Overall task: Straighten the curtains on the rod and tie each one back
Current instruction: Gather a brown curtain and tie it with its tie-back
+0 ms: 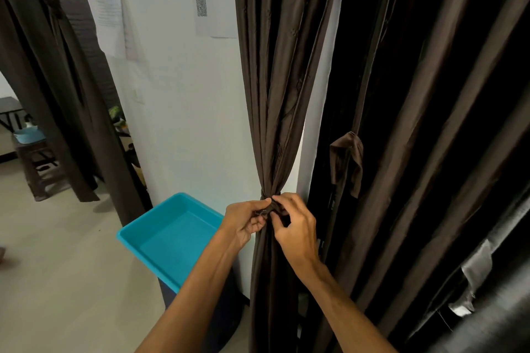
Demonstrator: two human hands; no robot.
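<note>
Nearest the camera, the left hand [248, 221] and the right hand [296, 228] met at the tie [269, 207] wrapped round the middle curtain [272, 94]. Both hands had their fingers curled in and pinched the dark band, the left from its left side and the right from above and the right. Whether a knot had already formed under the fingers could not be told, since the band was mostly covered and matched the cloth in colour. The curtain was gathered into a tight bunch at that point. It flared above toward the rod, which was out of view, and hung straight down below between the forearms. This curtain looked straightened and cinched, with only the fastening left to finish. Just left of it a blue tray [172, 235] stood against the wall [177, 94]. To the right, the right curtain [430, 123] hung in loose, ungathered folds, and its own loose tie [347, 160] dangled slack near its edge, wrapped round nothing, so that one appeared not yet done. Farthest off, at the left edge, the far curtain [43, 66] was drawn in high up by a band [56, 11] and seemed already tied back.
</note>
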